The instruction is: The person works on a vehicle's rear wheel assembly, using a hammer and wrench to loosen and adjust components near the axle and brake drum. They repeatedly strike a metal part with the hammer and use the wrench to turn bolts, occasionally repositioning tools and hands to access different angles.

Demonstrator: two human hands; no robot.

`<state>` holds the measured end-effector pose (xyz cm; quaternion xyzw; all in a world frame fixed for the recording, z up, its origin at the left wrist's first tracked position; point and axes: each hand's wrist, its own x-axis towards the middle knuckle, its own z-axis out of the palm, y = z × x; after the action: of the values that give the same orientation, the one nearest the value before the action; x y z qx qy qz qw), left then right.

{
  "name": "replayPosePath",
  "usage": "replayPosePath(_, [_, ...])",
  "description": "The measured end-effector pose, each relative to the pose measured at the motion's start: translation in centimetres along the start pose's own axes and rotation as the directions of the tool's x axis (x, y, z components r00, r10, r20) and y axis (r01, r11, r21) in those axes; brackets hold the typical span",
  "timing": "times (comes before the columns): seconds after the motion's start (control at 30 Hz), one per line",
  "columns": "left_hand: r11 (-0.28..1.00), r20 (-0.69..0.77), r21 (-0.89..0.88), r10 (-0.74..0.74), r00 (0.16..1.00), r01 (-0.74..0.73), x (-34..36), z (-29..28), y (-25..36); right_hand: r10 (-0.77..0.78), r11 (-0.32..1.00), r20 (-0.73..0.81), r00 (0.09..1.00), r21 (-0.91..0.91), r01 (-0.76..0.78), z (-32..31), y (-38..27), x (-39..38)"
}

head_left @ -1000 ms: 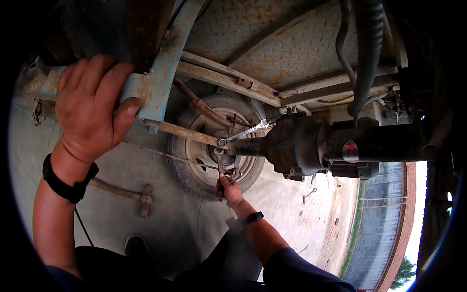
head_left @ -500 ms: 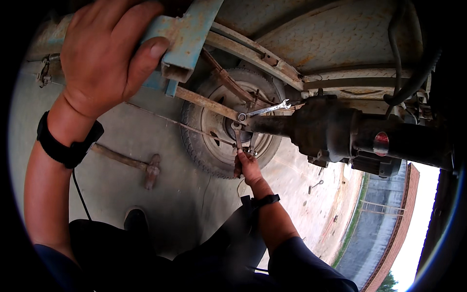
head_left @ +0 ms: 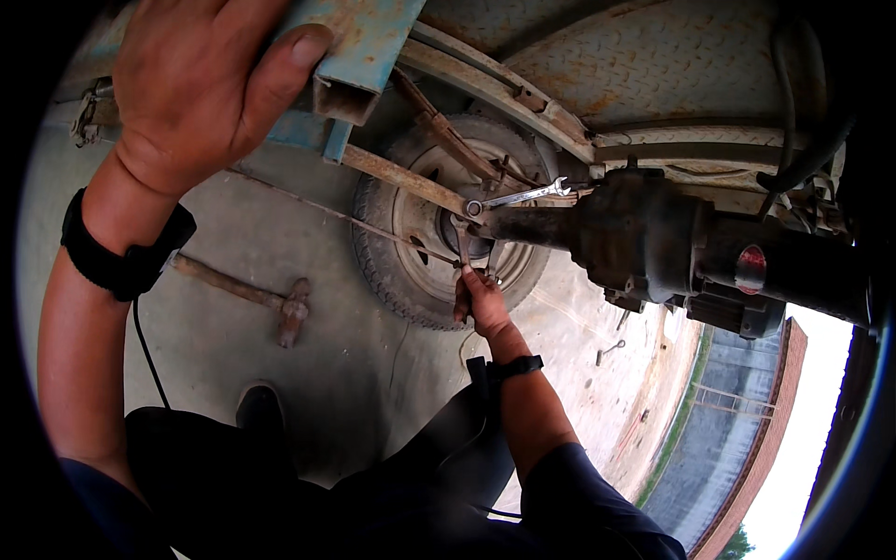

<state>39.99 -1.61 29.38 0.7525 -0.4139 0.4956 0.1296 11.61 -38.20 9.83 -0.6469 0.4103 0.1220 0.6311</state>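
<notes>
My left hand point(head_left: 187, 93) grips the end of a rusty blue metal beam point(head_left: 359, 51) at the upper left. Its thumb lies along the beam; the fingertips run out of view. Lower in the middle, my right hand point(head_left: 483, 297) is closed round a dull wrench point(head_left: 463, 245). That wrench's head reaches up to the joint by the axle end. A shiny combination wrench point(head_left: 523, 196) sits just above, its ring end at the same joint and its open jaw pointing right. Behind them is a wheel with a treaded tire point(head_left: 378, 271).
A wooden-handled hammer point(head_left: 294, 313) lies on the concrete floor at left. The dark axle housing point(head_left: 635, 229) extends right, under a rusty tread-plate bed point(head_left: 653, 75). A thin rod point(head_left: 317, 210) crosses in front of the wheel. Small tools point(head_left: 611, 352) lie on the ground beyond.
The view has shifted slightly, so the wheel and axle appear a little farther right. Both hands keep their holds, and the two wrenches stay at the joint.
</notes>
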Motion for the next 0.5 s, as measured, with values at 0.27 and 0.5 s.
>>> replayPosePath(0.27, [0.998, -0.084, 0.003, 0.059, 0.995, -0.059, 0.0, 0.6, -0.4, -0.012, 0.995, 0.007, 1.000, 0.101, 0.012, 0.7, 0.3, 1.1])
replayPosePath(0.5, [0.998, -0.105, 0.013, 0.061, 0.993, -0.060, -0.2, 1.0, -0.4, -0.020, 0.993, -0.045, 0.999, 0.117, 0.025, 2.1, 0.6, 0.6])
